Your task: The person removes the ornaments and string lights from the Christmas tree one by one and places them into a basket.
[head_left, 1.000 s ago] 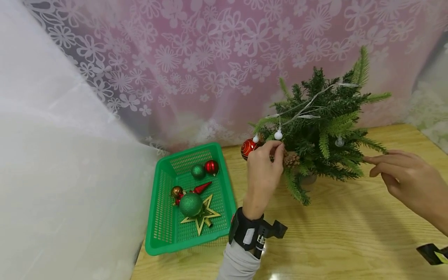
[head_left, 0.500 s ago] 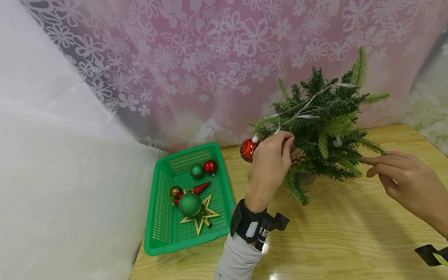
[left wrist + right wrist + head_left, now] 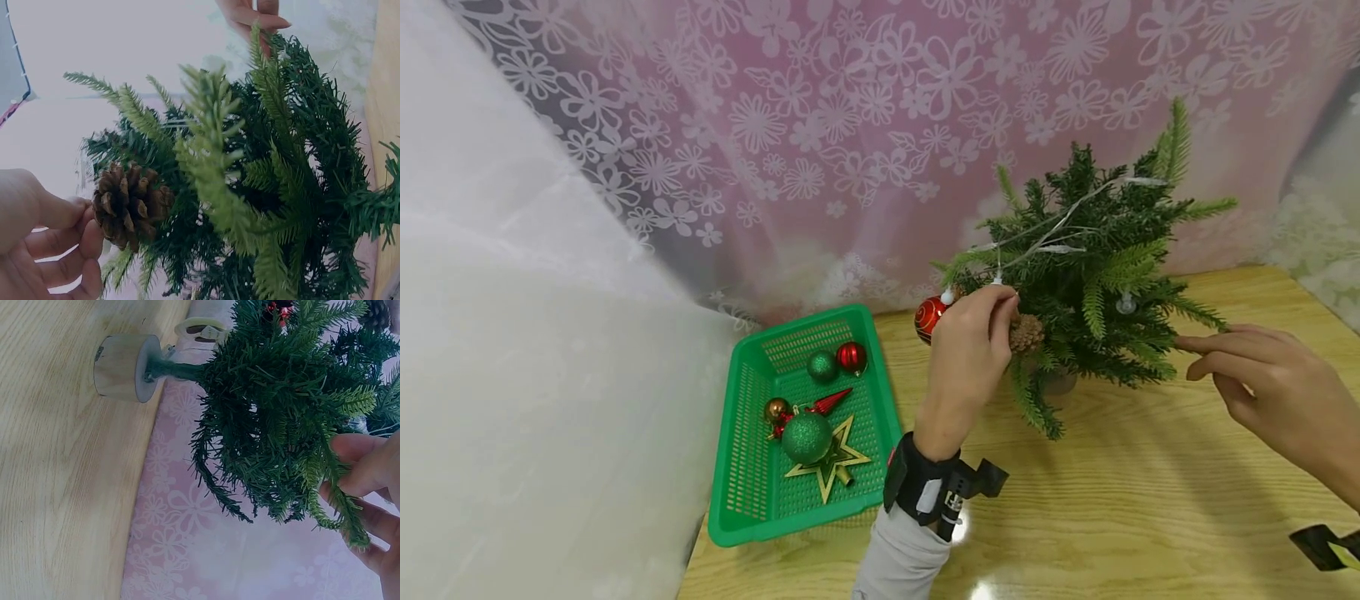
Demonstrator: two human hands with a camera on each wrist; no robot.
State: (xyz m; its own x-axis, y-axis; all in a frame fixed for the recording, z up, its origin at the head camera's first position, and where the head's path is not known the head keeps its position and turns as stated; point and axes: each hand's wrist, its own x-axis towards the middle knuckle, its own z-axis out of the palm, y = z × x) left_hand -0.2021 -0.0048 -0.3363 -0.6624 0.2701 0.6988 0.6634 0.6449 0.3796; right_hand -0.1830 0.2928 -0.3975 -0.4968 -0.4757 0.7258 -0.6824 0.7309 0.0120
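A small artificial Christmas tree stands on the table, draped with a light string. My left hand is at its left side, thumb and forefinger pinched together at the edge of a brown pine cone; the exact pinch point is partly hidden. Close to those fingertips hang white light bulbs, and a red bauble is partly covered by the hand. On the opposite side, my right hand pinches a green branch tip between thumb and fingers.
Left of the tree sits a green plastic basket holding a gold star, a large green bauble, a red cone ornament and several smaller baubles. The tree's round wooden base rests on the table. A pink floral curtain hangs behind.
The left hand shifted right and then slightly back left, with the pine cone moving along beside it. My right hand has kept its place at the branch.
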